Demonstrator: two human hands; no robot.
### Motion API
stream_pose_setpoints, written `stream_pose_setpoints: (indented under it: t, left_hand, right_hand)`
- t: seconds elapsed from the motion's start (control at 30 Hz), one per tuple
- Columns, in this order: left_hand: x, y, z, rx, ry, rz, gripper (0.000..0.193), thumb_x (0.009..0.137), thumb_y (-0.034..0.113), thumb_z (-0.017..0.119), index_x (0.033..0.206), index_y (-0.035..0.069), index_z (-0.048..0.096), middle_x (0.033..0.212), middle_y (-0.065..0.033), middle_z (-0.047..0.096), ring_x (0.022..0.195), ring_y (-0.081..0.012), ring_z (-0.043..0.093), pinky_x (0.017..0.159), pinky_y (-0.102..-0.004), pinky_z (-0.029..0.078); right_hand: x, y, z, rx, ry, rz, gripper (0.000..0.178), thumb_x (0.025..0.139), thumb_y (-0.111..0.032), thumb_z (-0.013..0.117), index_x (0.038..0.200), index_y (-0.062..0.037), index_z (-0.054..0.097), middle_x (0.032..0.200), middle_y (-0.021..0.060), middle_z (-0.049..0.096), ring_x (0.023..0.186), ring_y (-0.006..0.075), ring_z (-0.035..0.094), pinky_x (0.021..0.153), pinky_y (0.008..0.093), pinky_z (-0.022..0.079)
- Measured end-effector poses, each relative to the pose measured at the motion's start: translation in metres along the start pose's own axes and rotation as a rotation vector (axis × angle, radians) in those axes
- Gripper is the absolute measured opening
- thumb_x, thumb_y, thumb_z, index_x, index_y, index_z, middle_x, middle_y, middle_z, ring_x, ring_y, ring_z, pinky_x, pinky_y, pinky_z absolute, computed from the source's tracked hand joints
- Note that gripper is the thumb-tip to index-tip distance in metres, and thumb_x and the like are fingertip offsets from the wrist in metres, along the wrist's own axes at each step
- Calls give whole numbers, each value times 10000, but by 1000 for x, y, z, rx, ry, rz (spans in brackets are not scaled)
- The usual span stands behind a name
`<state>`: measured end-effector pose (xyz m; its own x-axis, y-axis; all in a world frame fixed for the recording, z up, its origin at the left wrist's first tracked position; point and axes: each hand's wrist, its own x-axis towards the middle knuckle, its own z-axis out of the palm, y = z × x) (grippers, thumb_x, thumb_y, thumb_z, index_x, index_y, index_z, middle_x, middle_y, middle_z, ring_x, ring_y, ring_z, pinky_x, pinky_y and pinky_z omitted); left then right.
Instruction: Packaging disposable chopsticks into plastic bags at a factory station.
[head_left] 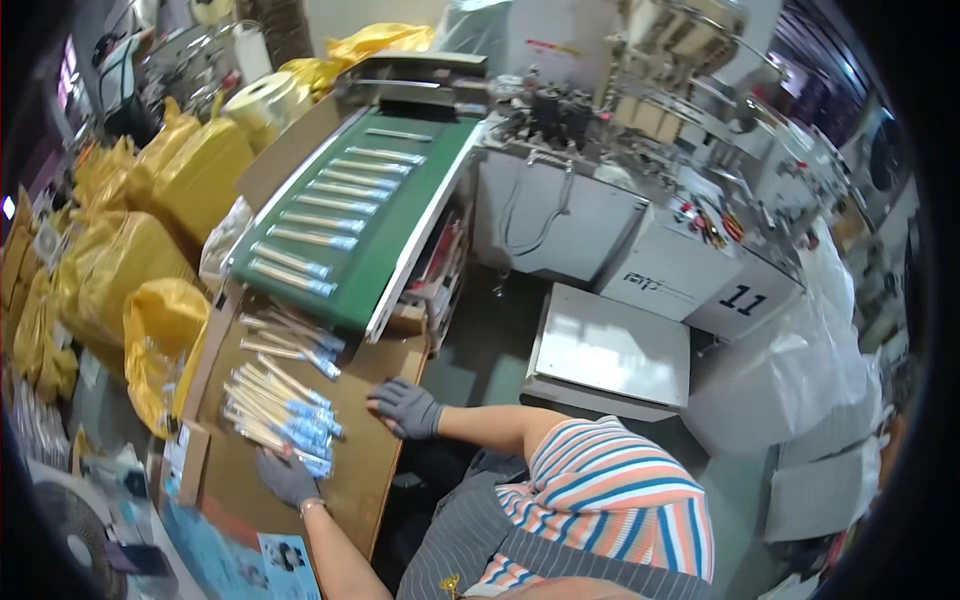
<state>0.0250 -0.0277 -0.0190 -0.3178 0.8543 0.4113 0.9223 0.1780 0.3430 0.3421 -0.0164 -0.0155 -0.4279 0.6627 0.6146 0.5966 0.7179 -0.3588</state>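
A pile of long thin packets with blue ends [280, 410] lies on a brown cardboard tray [360, 470]. My left hand [288, 478], in a grey glove, rests flat at the near end of the pile and touches its packets. My right hand [405, 408], also in a grey glove, lies spread on the bare cardboard to the right of the pile and holds nothing. A few more loose packets [295, 340] lie at the foot of a green conveyor belt [385, 235], which carries several single packets [320, 222] in a row.
Yellow plastic bags [150, 260] stand full at the left of the tray. A grey machine cabinet [610, 250] and a flat metal plate [610, 350] stand at the right. White bags [790, 380] lie further right. A fan [70, 530] sits at the lower left.
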Motion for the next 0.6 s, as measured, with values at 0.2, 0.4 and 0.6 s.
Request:
stream_pose_setpoints:
  t: [0.2,0.4,0.6]
  left_hand:
    - [5,7,14,-12,2,57,594,927,434,468,1274,-48,491,1343,-226,475,1250,-365,430,1063,-432,308]
    - [7,12,8,4,-6,63,585,931,432,473,1269,-45,495,1341,-225,477,1245,-364,435,1058,-434,313]
    - [3,19,1,-55,-31,34,544,908,364,529,1242,-64,496,1317,-264,475,1220,-403,436,1046,-448,332]
  right_hand:
    - [-2,3,-7,-32,53,33,363,738,-161,578,1084,-53,555,1157,128,544,1085,302,521,974,441,381]
    - [-3,5,-4,-42,62,35,377,731,-152,589,1092,-50,551,1160,141,543,1087,306,520,972,439,382]
    - [3,3,-11,240,12,69,448,716,-103,600,1153,-36,530,1192,184,528,1090,356,515,940,455,413]
